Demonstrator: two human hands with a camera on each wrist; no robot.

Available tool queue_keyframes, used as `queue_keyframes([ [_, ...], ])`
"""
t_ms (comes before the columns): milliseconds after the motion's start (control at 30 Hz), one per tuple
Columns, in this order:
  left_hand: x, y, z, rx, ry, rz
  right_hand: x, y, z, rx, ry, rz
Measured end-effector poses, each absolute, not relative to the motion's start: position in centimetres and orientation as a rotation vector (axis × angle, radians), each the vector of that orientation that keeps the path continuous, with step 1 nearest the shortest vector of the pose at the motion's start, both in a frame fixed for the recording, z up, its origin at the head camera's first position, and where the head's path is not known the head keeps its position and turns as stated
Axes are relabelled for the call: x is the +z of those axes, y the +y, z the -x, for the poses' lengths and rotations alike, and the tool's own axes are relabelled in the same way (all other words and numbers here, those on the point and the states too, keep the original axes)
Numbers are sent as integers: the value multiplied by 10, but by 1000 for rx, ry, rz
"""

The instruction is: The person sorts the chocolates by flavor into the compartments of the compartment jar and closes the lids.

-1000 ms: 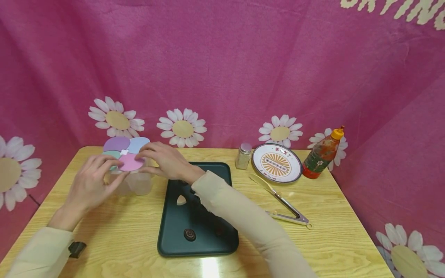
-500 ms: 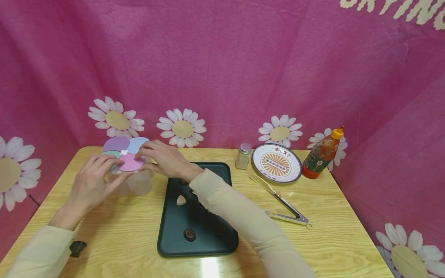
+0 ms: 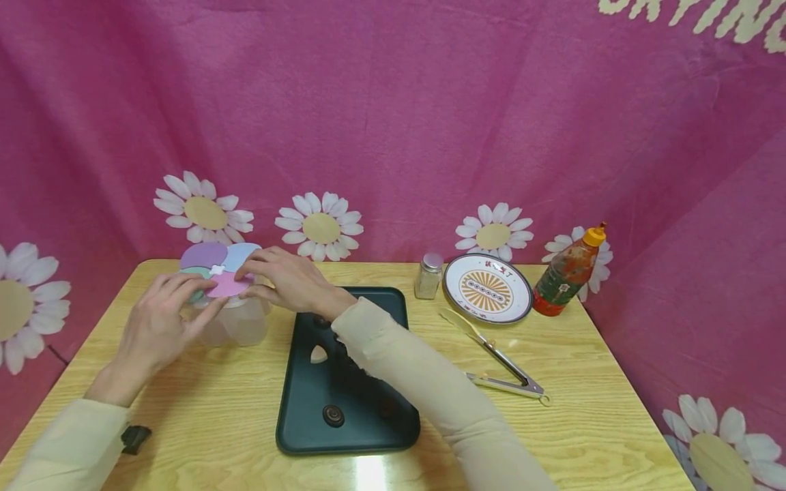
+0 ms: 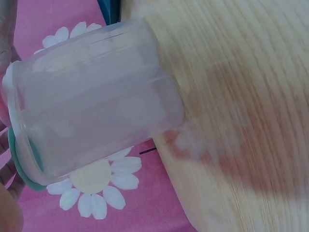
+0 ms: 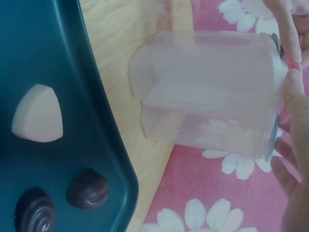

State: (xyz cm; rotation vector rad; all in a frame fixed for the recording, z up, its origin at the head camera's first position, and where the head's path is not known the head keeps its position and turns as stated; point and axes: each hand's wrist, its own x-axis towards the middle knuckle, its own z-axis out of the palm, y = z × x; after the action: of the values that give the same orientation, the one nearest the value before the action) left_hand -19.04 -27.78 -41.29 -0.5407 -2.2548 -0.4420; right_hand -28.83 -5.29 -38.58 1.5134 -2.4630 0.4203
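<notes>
Head: right hand (image 3: pixel 290 278) pinches lid (image 3: pixel 205 255); tabletop (image 3: pixel 280 334) separates container (image 3: pixel 245 326), tray edge (image 3: pixel 284 402).

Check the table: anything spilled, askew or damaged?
Nothing clearly stands out. The container and sauce bottle stand on the table, and no spill or damage shows. The tongs lie splayed open, nothing odd; the right sleeve hides part of the tray.

Cropped letters (image 3: pixel 744 22) on the curtain (image 3: pixel 393 123) show "YIN"; red characters (image 3: pixel 499 266) on the plate (image 3: pixel 488 313) blur.
</notes>
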Motion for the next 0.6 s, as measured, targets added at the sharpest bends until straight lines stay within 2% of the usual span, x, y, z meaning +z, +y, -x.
queue_keyframes([
  [267, -410, -279, 192, -499, -2242, 538, -383, -51, 290, 508, -2503, -1464],
  [600, -398, -275, 195, -623, -2196, 401, -378, -53, 290, 745, -2492, -1348],
])
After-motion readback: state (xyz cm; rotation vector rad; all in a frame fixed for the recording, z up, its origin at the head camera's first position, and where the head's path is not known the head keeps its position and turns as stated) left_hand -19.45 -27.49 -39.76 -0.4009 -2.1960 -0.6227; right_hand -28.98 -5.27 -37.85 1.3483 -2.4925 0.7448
